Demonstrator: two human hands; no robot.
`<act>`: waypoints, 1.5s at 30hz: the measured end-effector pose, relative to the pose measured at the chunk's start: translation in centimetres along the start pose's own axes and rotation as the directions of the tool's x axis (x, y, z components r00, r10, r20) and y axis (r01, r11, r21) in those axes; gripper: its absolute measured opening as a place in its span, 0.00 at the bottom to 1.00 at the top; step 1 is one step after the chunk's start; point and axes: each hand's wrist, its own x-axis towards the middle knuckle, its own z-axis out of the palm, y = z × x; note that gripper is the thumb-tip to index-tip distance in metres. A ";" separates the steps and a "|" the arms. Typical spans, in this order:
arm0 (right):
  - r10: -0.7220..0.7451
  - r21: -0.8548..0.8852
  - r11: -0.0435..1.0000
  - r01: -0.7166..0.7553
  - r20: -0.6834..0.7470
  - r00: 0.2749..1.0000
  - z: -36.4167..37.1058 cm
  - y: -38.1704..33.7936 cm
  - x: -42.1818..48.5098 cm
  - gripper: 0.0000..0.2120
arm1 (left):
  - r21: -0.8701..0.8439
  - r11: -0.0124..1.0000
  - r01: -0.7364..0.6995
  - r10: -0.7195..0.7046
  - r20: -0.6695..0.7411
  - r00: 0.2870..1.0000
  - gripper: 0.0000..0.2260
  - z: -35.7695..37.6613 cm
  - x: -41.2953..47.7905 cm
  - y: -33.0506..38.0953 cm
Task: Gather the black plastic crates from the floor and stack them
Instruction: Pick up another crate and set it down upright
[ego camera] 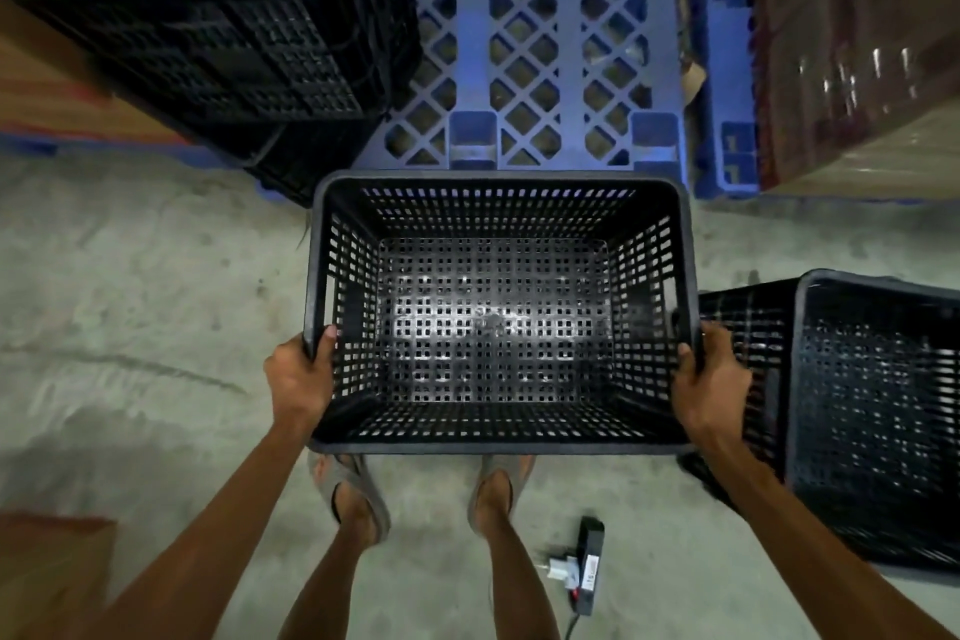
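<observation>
while both hands clamp its rims | black perforated rectangular crate (pixel 498 317) | rough concrete floor (pixel 130 301)

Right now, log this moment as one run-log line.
left hand: grips crate left rim | right hand: grips right rim | crate: empty, upright | stack: ahead-left | second crate: right

The crate (pixel 498 317) at the centre of the frame is black, its walls and floor pierced by a regular grid of small square holes. At the top centre a pallet (pixel 540 42) is blue with a diamond lattice, and the stacked crates (pixel 208 42) at upper left are black mesh too. The floor (pixel 130 301) is mottled grey, the sandals (pixel 363 489) at the bottom grey.
</observation>
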 end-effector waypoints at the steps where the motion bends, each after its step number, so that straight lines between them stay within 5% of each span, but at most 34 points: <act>1: 0.004 0.008 1.000 -0.004 -0.002 1.000 0.1 0.3 -0.3 0.11 | 0.002 1.000 -0.010 0.010 -0.007 1.000 0.17 0.1 -0.2 0.0; 20: 0.009 0.035 0.999 -0.012 0.096 0.995 1.1 1.1 -1.1 0.19 | 0.039 0.998 -0.042 0.045 -0.086 0.995 0.20 1.3 -1.0 0.1; 25: -0.255 -0.267 0.925 0.270 0.092 0.963 0.6 0.6 0.4 0.30 | 0.090 0.958 -0.272 0.278 -0.063 0.959 0.29 1.0 -1.1 0.0; 30: -0.382 -0.421 0.777 0.468 0.276 0.882 1.2 0.7 2.5 0.32 | 0.314 0.813 -0.491 0.496 0.069 0.866 0.37 1.5 -0.2 -0.6; 38: -0.408 -0.406 0.774 0.485 0.267 0.873 2.7 2.5 3.8 0.32 | 0.388 0.772 -0.504 0.518 0.076 0.852 0.33 2.5 0.8 -1.5; 45: -0.234 -0.512 0.723 0.464 0.450 0.862 -0.7 -0.9 2.8 0.38 | 0.441 0.769 -0.462 0.350 0.313 0.883 0.39 -0.5 -1.1 3.0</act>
